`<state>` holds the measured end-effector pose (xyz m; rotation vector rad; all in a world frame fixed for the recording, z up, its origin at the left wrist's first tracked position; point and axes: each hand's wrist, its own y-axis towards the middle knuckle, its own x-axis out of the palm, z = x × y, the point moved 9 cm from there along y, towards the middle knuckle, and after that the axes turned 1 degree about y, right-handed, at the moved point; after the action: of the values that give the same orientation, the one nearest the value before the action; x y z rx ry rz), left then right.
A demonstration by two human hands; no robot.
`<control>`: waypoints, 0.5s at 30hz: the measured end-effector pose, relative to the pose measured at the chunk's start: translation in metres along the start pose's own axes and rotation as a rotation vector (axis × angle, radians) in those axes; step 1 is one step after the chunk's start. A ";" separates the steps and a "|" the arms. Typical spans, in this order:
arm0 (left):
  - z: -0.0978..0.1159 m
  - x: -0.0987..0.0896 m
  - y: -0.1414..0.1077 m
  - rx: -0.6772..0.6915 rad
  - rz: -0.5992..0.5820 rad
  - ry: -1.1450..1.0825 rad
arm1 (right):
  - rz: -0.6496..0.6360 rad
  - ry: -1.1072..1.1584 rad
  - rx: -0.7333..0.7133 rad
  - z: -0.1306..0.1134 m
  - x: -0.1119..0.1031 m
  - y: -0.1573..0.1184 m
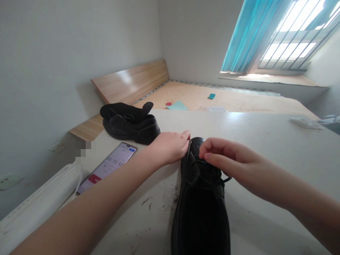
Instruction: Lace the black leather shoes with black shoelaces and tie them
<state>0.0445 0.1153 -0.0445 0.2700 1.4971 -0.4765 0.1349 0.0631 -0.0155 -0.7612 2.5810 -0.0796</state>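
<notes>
A black leather lace-up shoe (200, 219) lies on the white table, toe pointing away from me and its dark opening facing me. Thin black shoelaces (195, 161) run loosely across its eyelet flaps and tongue. My left hand (174, 146) is closed at the left side of the toe; a lace leads up to its fingers. My right hand (230, 156) is closed in a pinch of thumb and forefinger over the toe, with lace strands running to it and a loop showing beneath. The fingers hide the exact grip of both hands.
Another black shoe (132, 127) sits at the back left, a black insole-like piece (124, 110) on top. A phone (107, 166) showing a timer lies by my left forearm. Behind the white table (255, 134) stretches a wooden surface (239, 97) with small coloured pieces.
</notes>
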 end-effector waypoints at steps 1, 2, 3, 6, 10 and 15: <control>-0.001 0.003 0.002 0.007 -0.012 -0.024 | 0.006 -0.015 -0.018 -0.001 -0.001 0.000; -0.002 0.006 0.004 0.021 -0.023 -0.049 | 0.021 -0.039 -0.033 -0.001 -0.002 0.000; -0.002 0.008 0.005 0.040 -0.029 -0.074 | 0.044 -0.077 -0.045 -0.001 -0.004 0.000; -0.001 0.010 0.009 0.081 -0.024 -0.121 | 0.132 -0.298 -0.077 0.001 -0.007 -0.004; -0.003 0.012 0.011 0.021 -0.003 -0.109 | 0.155 -0.582 -0.233 -0.009 0.004 -0.011; -0.009 0.013 0.011 -0.100 0.004 -0.106 | 0.064 -0.771 -0.441 -0.023 0.024 -0.015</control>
<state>0.0421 0.1272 -0.0589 0.1666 1.4118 -0.4052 0.1148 0.0358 -0.0020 -0.6750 1.8811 0.6873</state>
